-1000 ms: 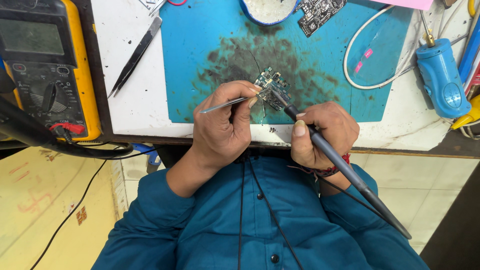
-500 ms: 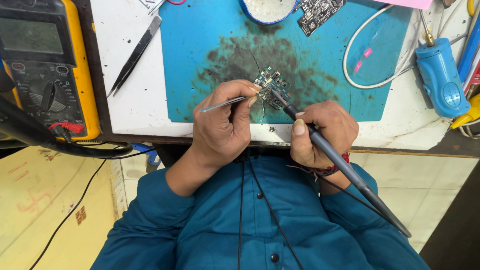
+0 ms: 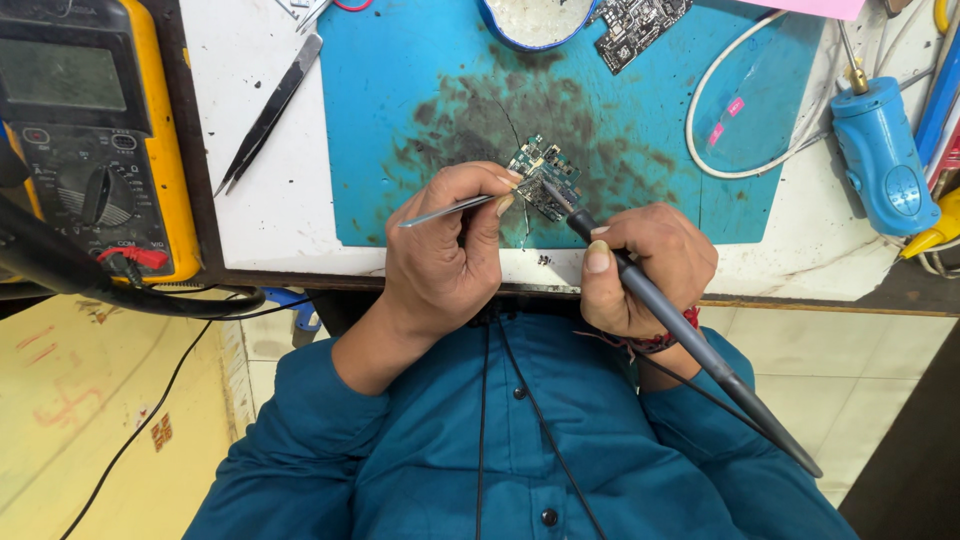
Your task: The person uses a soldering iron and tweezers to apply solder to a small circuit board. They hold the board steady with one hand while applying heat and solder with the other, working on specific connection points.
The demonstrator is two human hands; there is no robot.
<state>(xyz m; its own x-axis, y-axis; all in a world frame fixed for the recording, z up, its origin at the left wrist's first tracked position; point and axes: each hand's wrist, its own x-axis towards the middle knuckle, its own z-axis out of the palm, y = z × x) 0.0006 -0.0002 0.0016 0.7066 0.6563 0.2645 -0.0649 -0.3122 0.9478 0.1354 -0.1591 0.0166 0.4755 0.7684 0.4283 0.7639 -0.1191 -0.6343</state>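
Observation:
A small green circuit board (image 3: 546, 178) lies on the stained blue work mat (image 3: 400, 100) near the table's front edge. My left hand (image 3: 450, 250) pinches thin metal tweezers (image 3: 445, 210), whose handle sticks out to the left and whose tips reach the board. My right hand (image 3: 645, 265) grips a dark soldering iron (image 3: 690, 345) like a pen. Its tip touches the board's right side, and its long handle runs down to the right over my blue sleeve.
A yellow multimeter (image 3: 90, 130) with a black lead sits at the left. Black tweezers (image 3: 270, 110) lie on the white table. A second circuit board (image 3: 640, 25) and a round dish (image 3: 535, 20) are at the top, a blue tool (image 3: 885, 165) and white cable (image 3: 720, 100) at the right.

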